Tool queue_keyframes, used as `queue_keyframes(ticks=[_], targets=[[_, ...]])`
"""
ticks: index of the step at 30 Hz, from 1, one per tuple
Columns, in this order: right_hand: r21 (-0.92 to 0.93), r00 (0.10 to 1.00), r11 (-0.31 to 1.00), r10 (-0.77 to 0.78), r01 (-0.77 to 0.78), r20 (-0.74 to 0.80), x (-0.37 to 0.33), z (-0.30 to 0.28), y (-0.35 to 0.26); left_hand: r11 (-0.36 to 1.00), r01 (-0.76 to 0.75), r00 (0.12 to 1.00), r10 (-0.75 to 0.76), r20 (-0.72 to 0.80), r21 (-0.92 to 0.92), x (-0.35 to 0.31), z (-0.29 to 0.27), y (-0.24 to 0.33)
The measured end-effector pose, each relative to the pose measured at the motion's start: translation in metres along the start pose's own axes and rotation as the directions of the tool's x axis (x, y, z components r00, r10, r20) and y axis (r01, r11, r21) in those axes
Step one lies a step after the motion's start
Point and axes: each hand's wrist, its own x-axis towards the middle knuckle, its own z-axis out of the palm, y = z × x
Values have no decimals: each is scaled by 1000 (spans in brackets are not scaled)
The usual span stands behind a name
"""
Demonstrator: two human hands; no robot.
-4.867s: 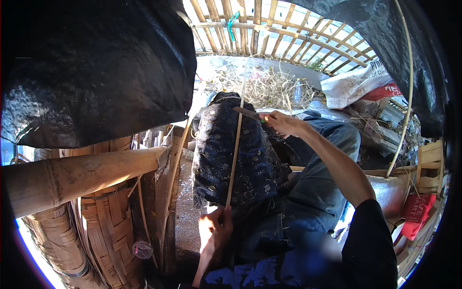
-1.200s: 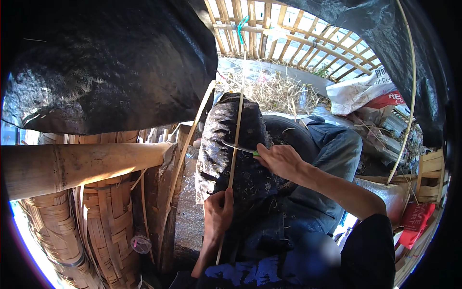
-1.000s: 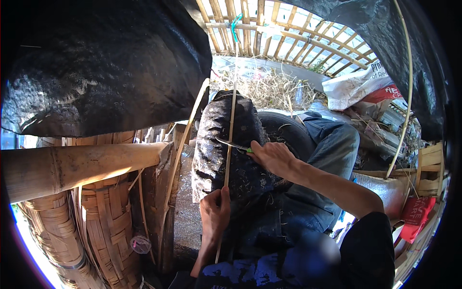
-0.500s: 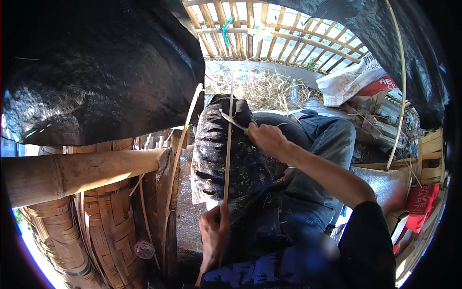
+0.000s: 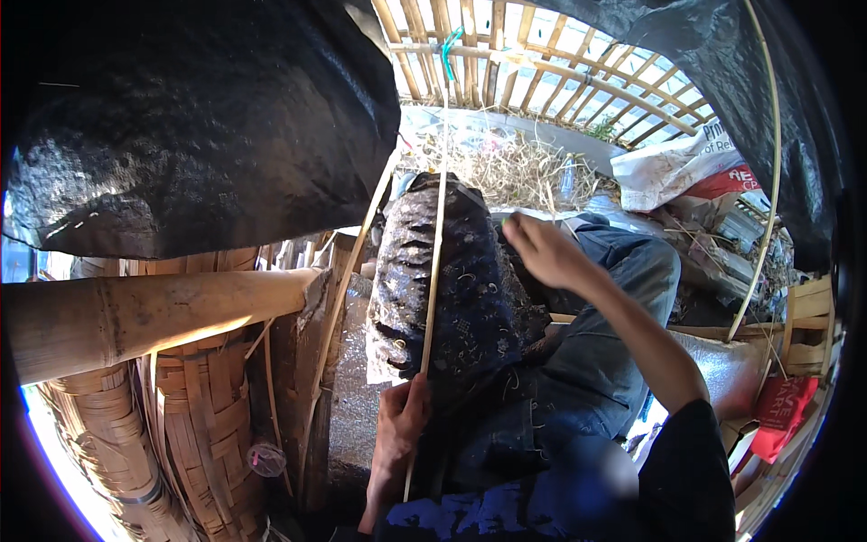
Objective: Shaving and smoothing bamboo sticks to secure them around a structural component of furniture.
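Observation:
A long thin bamboo strip (image 5: 438, 253) stretches away from me over a dark, worn, ridged pad (image 5: 474, 298) on my left leg. Near its close end, my left hand (image 5: 403, 414) is closed round the strip, thumb along the top. Past the hand, the strip's tail runs down toward my lap. My right hand (image 5: 546, 253) is closed and raised right of the pad, apart from the strip. A bit of green from the knife shows at its fingertips; the blade cannot be made out now. Small curled shavings lie on the pad.
At left a thick bamboo pole (image 5: 163, 312) juts in above woven bamboo baskets (image 5: 203, 425). A black plastic sheet (image 5: 199, 135) hangs over them. Straw (image 5: 506, 154) lies ahead before a bamboo slat fence (image 5: 542, 63). A white-and-red sack (image 5: 664, 172) and a red packet (image 5: 784, 415) are at right.
My right hand has lifted off the strip, moving right and slightly up; the knife blade no longer shows across the strip. My left hand still grips the strip. The whole view has shifted slightly.

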Motion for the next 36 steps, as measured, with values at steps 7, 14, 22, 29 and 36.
queue_keyframes(ticks=[7, 14, 22, 29, 36], targets=[[-441, 965, 866, -263, 234, -5, -5, 41, -2, 973, 74, 991, -46, 127, -219, 6, 3, -1], [-463, 972, 866, -234, 192, -35, 47, 47, 32, 990, 33, 998, -24, 64, -140, -2, 7, 4], [36, 984, 998, 49, -44, -172, 66, 6, 18, 997, -21, 999, 17, -46, -72, -5, 8, 3], [-409, 925, 860, -370, 304, -89, 10, 34, 14, 1000, -24, 1000, 24, 3, 8, -3, 3, 11], [-443, 983, 894, -136, 69, -121, 68, 30, 44, 994, -4, 999, 9, -47, 112, -25, -12, 10]])
